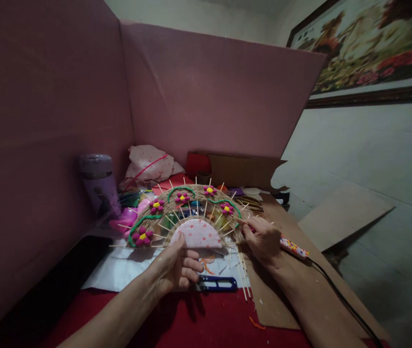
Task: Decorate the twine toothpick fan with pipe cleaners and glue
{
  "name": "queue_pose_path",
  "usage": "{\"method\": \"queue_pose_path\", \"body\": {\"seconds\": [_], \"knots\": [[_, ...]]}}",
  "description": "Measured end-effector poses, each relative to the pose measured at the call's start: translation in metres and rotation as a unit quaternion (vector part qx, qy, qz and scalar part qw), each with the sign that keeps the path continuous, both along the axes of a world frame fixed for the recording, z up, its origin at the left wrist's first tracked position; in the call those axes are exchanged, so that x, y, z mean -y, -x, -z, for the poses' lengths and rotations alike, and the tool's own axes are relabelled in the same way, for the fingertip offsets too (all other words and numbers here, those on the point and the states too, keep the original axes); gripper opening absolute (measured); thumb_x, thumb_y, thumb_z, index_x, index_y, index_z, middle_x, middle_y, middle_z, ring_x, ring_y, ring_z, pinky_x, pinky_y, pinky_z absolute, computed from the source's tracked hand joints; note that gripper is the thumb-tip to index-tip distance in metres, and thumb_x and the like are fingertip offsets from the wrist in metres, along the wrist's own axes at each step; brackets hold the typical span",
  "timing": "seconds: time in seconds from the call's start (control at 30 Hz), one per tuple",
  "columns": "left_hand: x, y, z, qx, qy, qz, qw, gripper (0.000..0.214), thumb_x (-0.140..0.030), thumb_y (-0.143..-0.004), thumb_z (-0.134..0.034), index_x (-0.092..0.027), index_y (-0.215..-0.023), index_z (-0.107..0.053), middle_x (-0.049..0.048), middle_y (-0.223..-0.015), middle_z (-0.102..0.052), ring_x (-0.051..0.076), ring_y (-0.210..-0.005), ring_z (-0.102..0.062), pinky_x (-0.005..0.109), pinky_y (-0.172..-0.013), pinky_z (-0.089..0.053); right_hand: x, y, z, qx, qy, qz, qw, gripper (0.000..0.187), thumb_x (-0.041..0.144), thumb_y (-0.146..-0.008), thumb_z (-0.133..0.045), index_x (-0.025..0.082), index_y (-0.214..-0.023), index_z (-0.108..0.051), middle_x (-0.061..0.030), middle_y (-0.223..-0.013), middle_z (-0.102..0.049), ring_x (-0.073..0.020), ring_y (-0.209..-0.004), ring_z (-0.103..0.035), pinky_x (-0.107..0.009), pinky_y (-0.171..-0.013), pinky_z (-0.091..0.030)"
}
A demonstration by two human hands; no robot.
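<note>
A half-round woven piece [198,194] of brown twine on thin sticks stands tilted up before me. Magenta flowers with yellow centres and green wavy cords decorate its band; a white cloth half-circle with red dots [200,233] fills its lower middle. My left hand [177,266] grips that piece at the bottom, thumb on the cloth and the other fingers curled below. At its right end, my right hand [262,239] is closed, fingertips against the band; what they pinch is hidden. A flower-patterned handle [295,246] with a black cord sticks out just right of this hand.
Blue thread snips [218,283] lie on white paper over a red cloth [206,319]. Loose sticks [244,275] rest near the cardboard sheet [274,304]. A purple tumbler [100,186] stands at left, before pink panels [206,96]. Crumpled dotted cloth [148,164] sits behind.
</note>
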State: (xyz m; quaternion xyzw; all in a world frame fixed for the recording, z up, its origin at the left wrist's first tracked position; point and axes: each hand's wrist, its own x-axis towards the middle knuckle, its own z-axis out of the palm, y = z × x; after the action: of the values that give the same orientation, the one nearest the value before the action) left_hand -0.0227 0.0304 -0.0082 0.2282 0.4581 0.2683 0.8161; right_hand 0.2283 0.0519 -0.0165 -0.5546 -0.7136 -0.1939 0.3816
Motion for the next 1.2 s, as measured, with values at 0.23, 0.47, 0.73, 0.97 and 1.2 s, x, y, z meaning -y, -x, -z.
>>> {"method": "queue_pose_path", "body": {"seconds": [0.23,0.47,0.73,0.97,1.2], "knots": [[0.004,-0.001,0.005,-0.021,-0.086,0.105,0.991,0.047,-0.053,-0.083,-0.042,-0.008,-0.081,-0.057,0.0094,-0.062,-0.065,0.014,-0.041,-0.059,0.018,-0.03,-0.034,-0.003,-0.018,-0.015,-0.082,-0.015,0.146,0.986,0.032,0.035,-0.086,-0.045,0.018,-0.071,-0.069,-0.0026,-0.057,-0.061,-0.0132,-0.054,-0.05,-0.024,-0.054,-0.026],[0.009,-0.009,0.008,-0.092,-0.217,0.101,0.967,0.037,-0.05,-0.075,-0.056,-0.013,-0.08,-0.052,0.0048,-0.062,-0.064,0.012,-0.042,-0.057,0.017,-0.032,-0.036,-0.008,-0.071,-0.033,-0.091,0.149,0.285,0.942,0.032,0.042,-0.082,-0.049,0.022,-0.069,-0.069,-0.0051,-0.063,-0.065,-0.0137,-0.052,-0.047,-0.025,-0.049,-0.02],[0.015,-0.011,0.01,-0.307,-0.517,0.045,0.798,0.02,-0.036,-0.076,-0.056,-0.018,-0.069,-0.059,-0.0005,-0.055,-0.058,0.011,-0.045,-0.049,0.021,-0.044,-0.035,0.009,-0.091,-0.021,-0.067,0.143,0.275,0.949,0.022,0.039,-0.073,-0.06,0.023,-0.06,-0.068,-0.0046,-0.056,-0.063,-0.0142,-0.045,-0.048,-0.026,-0.046,-0.019],[0.02,-0.017,0.007,-0.404,-0.66,-0.001,0.633,0.018,-0.025,-0.08,-0.051,-0.022,-0.07,-0.065,0.0053,-0.07,-0.065,0.019,-0.07,-0.057,0.027,-0.066,-0.036,0.011,-0.074,-0.022,-0.089,0.068,0.238,0.965,0.031,0.031,-0.086,-0.044,0.02,-0.066,-0.064,-0.0038,-0.058,-0.063,-0.0132,-0.047,-0.047,-0.025,-0.047,-0.021],[0.012,-0.038,-0.014,-0.362,-0.632,0.003,0.685,0.026,-0.03,-0.085,-0.042,-0.02,-0.066,-0.056,0.0011,-0.059,-0.056,0.015,-0.058,-0.051,0.026,-0.059,-0.032,0.01,0.005,-0.045,-0.045,-0.019,-0.028,0.998,0.02,0.023,-0.088,-0.043,0.02,-0.078,-0.06,-0.0022,-0.076,-0.063,-0.0153,-0.074,-0.055,-0.026,-0.067,-0.036]]}}
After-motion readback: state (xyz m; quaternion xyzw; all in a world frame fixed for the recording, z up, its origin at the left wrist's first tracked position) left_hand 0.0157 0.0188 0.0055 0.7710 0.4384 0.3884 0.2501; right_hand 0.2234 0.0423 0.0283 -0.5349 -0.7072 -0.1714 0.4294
